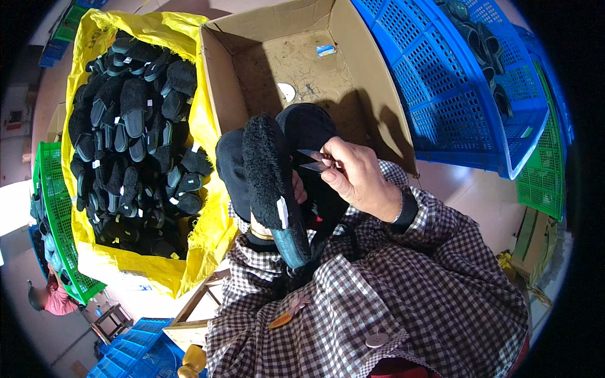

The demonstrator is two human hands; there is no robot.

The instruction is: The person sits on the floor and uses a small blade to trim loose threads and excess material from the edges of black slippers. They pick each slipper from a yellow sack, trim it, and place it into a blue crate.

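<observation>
A black fuzzy slipper [263, 160] with a white tag and a dark teal sole edge is held up in front of my lap. My left hand [298, 187] grips it from behind; only some fingertips and a bit of wrist show past the slipper. Just to its right, my right hand [368, 183] pinches small metal thread snips [311, 166] between thumb and fingers. The snips' two pointed blades are spread apart and point left at the slipper, though I cannot tell whether they touch it.
To the left, a yellow sack [217, 249] is full of black slippers [132, 107]. Ahead stands a cardboard box [265, 57] with scraps inside. Blue crates [441, 82] rise at the right, a green crate [53, 208] at the far left. Another person [57, 296] is in the distance.
</observation>
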